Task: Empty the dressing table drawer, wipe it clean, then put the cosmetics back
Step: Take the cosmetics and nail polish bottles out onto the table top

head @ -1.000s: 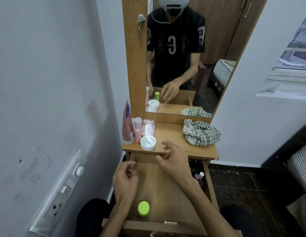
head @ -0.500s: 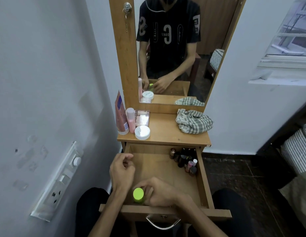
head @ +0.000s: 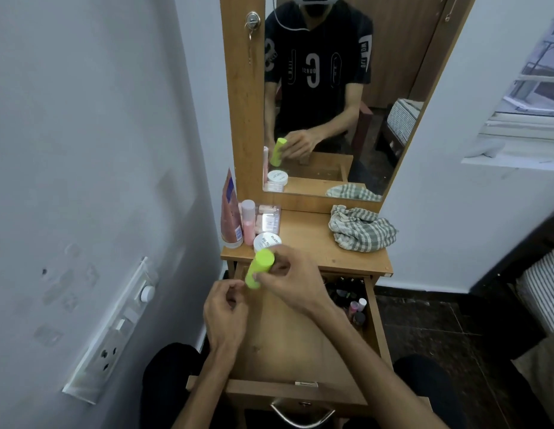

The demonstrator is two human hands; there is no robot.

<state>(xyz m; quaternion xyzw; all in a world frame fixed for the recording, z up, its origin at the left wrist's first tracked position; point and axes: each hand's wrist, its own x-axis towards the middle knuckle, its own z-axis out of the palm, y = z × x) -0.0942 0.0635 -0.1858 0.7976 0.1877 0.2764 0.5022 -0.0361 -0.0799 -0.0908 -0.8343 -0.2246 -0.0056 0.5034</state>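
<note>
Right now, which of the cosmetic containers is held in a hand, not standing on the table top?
The lime-green bottle: the right hand grips it, tilted, above the drawer. The orange tube, pink bottle and white jar stand on the table top.

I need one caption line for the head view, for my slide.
Right hand lifts a lime-green bottle above the open drawer; the left hand holds nothing.

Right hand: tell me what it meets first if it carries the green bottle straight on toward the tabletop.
Probably the white round jar, just beyond the green bottle that the right hand grips; depth is unclear, so it may pass above it.
</note>
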